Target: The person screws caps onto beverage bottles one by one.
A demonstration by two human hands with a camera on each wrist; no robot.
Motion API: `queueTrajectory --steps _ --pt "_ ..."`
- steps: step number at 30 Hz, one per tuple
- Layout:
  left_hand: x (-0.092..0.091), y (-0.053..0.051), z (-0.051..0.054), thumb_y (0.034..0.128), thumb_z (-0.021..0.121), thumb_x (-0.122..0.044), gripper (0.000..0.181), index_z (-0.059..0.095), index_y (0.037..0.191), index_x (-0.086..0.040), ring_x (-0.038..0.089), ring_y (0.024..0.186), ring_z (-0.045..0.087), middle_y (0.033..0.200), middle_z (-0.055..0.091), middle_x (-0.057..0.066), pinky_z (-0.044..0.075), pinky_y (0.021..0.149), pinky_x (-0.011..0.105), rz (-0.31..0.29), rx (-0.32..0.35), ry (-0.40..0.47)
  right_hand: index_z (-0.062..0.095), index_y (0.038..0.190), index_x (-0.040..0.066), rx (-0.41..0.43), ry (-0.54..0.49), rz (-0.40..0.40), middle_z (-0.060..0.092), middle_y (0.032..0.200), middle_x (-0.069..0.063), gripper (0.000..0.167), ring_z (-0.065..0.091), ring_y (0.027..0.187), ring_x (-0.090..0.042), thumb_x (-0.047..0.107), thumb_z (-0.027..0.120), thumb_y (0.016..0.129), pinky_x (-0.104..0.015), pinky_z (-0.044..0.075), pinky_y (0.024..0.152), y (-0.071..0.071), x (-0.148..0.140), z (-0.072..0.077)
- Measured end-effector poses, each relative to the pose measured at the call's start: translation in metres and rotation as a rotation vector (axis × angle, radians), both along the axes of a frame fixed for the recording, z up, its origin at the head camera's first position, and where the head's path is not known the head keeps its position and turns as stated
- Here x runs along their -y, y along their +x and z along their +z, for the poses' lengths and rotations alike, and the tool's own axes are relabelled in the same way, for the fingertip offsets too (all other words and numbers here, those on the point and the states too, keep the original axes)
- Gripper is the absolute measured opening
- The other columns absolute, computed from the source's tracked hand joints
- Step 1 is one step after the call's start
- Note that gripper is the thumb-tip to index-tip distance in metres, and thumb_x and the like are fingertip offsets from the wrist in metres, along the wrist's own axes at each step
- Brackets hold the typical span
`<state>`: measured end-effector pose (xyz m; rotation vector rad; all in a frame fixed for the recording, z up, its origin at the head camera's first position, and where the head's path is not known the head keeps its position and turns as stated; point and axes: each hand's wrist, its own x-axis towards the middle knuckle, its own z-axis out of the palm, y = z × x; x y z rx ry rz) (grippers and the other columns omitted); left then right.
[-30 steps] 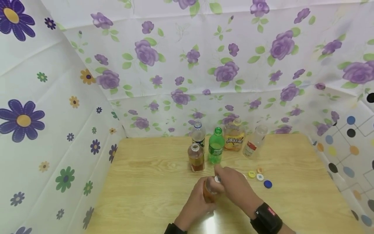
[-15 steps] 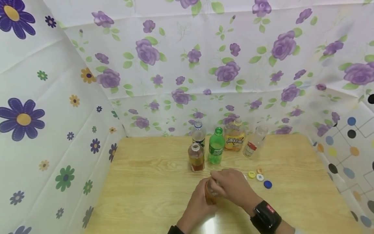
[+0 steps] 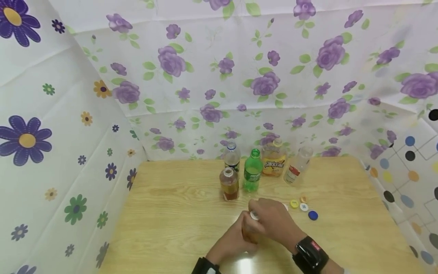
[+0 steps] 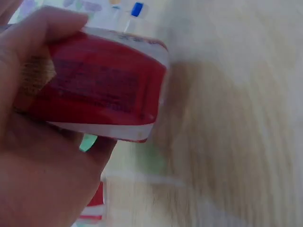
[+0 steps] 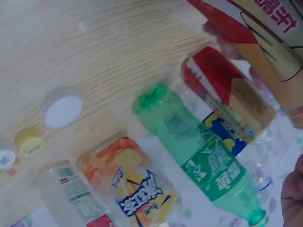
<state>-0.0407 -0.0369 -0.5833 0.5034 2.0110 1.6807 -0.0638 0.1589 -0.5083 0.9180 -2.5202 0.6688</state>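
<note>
In the head view my left hand (image 3: 232,239) grips a bottle (image 3: 251,235) low around its body. The left wrist view shows that bottle's red label (image 4: 104,80) tilted, with the thumb across it. My right hand (image 3: 273,221) curls over the bottle's top, and a white bottle cap (image 3: 254,215) shows between its fingers. In the right wrist view the held bottle (image 5: 270,42) leans at the upper right, and part of the right hand (image 5: 293,194) shows at the edge. Both hands hide most of the bottle.
Behind the hands stand a brown drink bottle (image 3: 229,184), a green bottle (image 3: 253,175), a clear blue-rimmed bottle (image 3: 232,156), an orange drink bottle (image 3: 273,161) and a clear bottle (image 3: 298,165). To the right lie a yellow cap (image 3: 294,204), a white cap (image 3: 303,207) and a blue cap (image 3: 313,215).
The right hand has turned over the bottle top, hiding the white cap half a second ago and showing it again now. The left hand keeps its grip; the other bottles stay put.
</note>
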Motion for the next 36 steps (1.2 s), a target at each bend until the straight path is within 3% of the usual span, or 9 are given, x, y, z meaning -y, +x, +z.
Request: queueTrajectory --steps 4,8,15,19,22,25,29,32,36 --pt "-0.005 0.0 -0.001 0.0739 0.083 0.003 0.089 0.045 0.147 -0.031 0.011 0.114 0.061 0.129 0.061 -0.01 0.05 0.098 0.032 0.03 -0.05 -0.019 0.041 0.082 0.024 -0.112 0.003 0.046 0.025 0.065 0.018 0.022 0.022 0.056 0.002 0.026 0.057 0.097 -0.017 0.019 0.05 -0.005 -0.004 0.001" --pt "-0.009 0.001 0.007 0.0707 0.082 0.004 0.09 0.047 0.147 -0.029 0.014 0.123 0.056 0.138 0.055 -0.009 0.046 0.105 0.038 0.105 -0.107 -0.086 0.043 0.083 0.023 -0.114 -0.004 0.005 0.024 0.063 0.02 0.019 0.02 0.053 0.004 0.021 0.056 0.097 -0.015 0.017 0.047 -0.003 -0.004 0.002" --pt "-0.02 0.011 0.018 0.0629 0.081 0.008 0.087 0.055 0.137 -0.03 0.014 0.108 0.056 0.12 0.058 -0.014 0.048 0.096 0.046 0.312 -0.213 -0.322 0.046 0.084 0.023 0.004 -0.012 -0.163 0.023 0.059 0.022 0.022 0.019 0.048 0.006 0.019 0.062 0.098 -0.017 0.018 0.042 0.006 -0.001 0.0" --pt "-0.033 0.017 0.012 0.0603 0.09 0.005 0.085 0.057 0.134 -0.021 0.018 0.108 0.059 0.116 0.062 -0.007 0.045 0.103 0.051 0.483 -0.424 -0.513 0.046 0.084 0.022 0.146 -0.031 -0.328 0.026 0.055 0.016 0.022 0.026 0.044 -0.001 0.018 0.062 0.099 -0.023 0.023 0.041 0.009 0.003 -0.003" --pt "-0.036 0.018 0.007 0.0581 0.097 -0.003 0.085 0.057 0.133 -0.014 0.022 0.108 0.061 0.118 0.063 0.0 0.049 0.1 0.05 0.549 -0.553 -0.612 0.044 0.084 0.021 0.278 -0.055 -0.422 0.031 0.053 0.011 0.025 0.032 0.044 -0.008 0.02 0.059 0.104 -0.028 0.028 0.042 0.009 0.006 -0.003" --pt "-0.027 0.012 0.005 0.0609 0.093 -0.005 0.084 0.057 0.136 -0.015 0.02 0.109 0.06 0.121 0.063 -0.002 0.048 0.099 0.049 0.47 -0.527 -0.531 0.045 0.085 0.022 0.326 -0.075 -0.41 0.035 0.053 0.011 0.028 0.036 0.045 -0.008 0.03 0.06 0.107 -0.029 0.03 0.043 0.011 0.005 -0.002" --pt "-0.004 -0.001 0.006 0.0713 0.086 -0.007 0.086 0.05 0.146 -0.031 0.014 0.114 0.058 0.128 0.061 -0.011 0.047 0.1 0.045 0.18 -0.222 -0.261 0.054 0.092 0.026 0.21 -0.114 -0.192 0.043 0.064 0.019 0.023 0.04 0.053 0.0 0.038 0.07 0.104 -0.022 0.035 0.047 0.008 -0.002 -0.002" --pt "0.007 -0.005 0.009 0.0788 0.09 -0.017 0.087 0.044 0.149 -0.041 0.011 0.12 0.056 0.134 0.058 -0.015 0.046 0.103 0.043 0.005 -0.031 -0.188 0.059 0.097 0.026 0.09 -0.127 0.002 0.047 0.075 0.02 0.019 0.042 0.062 0.003 0.035 0.075 0.101 -0.018 0.037 0.053 0.002 -0.006 -0.002" --pt "0.012 -0.008 0.012 0.079 0.093 -0.02 0.091 0.041 0.151 -0.038 0.011 0.116 0.059 0.133 0.059 -0.012 0.049 0.099 0.037 -0.103 0.005 -0.15 0.052 0.089 0.025 -0.011 -0.108 0.114 0.038 0.072 0.021 0.024 0.033 0.062 0.005 0.031 0.07 0.103 -0.016 0.03 0.054 -0.006 -0.008 -0.005"
